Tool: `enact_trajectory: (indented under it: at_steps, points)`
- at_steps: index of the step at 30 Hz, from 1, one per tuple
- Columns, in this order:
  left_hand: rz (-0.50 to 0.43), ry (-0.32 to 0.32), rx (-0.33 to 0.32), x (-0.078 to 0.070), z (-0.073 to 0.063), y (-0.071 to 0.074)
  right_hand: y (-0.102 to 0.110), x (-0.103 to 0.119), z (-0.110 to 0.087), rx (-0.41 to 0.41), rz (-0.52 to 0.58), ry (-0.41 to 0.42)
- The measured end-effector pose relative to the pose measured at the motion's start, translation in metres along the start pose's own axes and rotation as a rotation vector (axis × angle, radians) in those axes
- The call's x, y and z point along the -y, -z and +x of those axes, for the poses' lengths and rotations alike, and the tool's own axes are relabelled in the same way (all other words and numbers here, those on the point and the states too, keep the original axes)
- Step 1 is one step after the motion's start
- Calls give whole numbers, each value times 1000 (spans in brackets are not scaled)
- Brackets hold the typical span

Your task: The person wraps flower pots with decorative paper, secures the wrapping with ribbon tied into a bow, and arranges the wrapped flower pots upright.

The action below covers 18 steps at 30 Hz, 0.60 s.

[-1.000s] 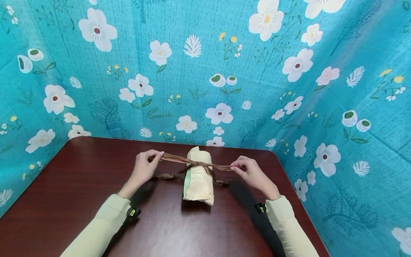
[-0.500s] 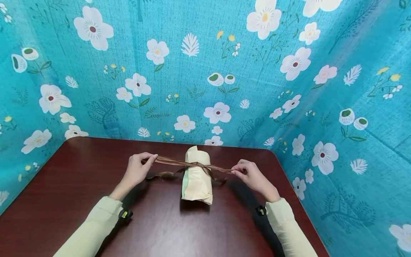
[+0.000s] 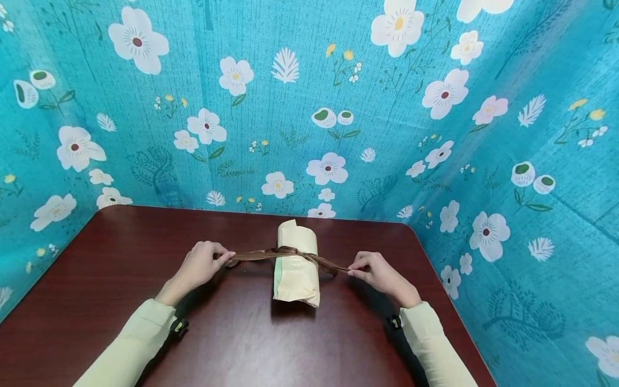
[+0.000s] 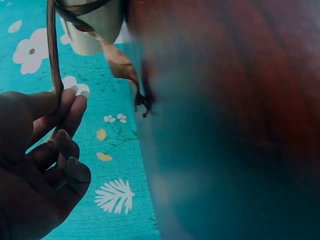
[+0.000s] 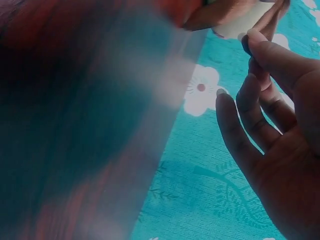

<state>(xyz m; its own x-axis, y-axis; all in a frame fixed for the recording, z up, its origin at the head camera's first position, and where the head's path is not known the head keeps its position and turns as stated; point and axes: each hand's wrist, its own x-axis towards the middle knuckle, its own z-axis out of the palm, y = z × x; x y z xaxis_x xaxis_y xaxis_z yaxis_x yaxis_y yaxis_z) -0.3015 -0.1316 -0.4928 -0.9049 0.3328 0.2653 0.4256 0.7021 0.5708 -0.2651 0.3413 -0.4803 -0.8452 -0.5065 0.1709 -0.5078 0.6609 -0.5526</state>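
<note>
Dark table (image 3: 242, 344): hands pinch ribbon (image 3: 256, 255) around paper roll (image 3: 296, 269).

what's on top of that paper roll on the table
A brown ribbon crosses over the roll, knotted on top, an end pinched in the left hand and the right hand. Whether it passes underneath is hidden.

Dark reddish-brown wooden table (image 3: 242, 344): polished top with rounded far corners, faint reflections on its surface. Teal fabric backdrop (image 3: 290, 107): stands on three sides of the table, rising behind it and along its left and right edges; printed with white flowers, pale pink flowers, small yellow blossoms, white fern leaves and dark teal tree shapes. The wrist views show the same cloth (image 4: 115, 165), blurred.
</note>
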Motion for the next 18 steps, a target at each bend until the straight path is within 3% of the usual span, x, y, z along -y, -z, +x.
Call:
enact_trajectory:
  at_steps: [10, 18]
  points:
    - [22, 29, 56, 7, -6, 0, -4, -4, -2, 26, -6, 11]
    - [12, -6, 53, 14, -12, 5, -5, 9, 1, -18, -24, -29]
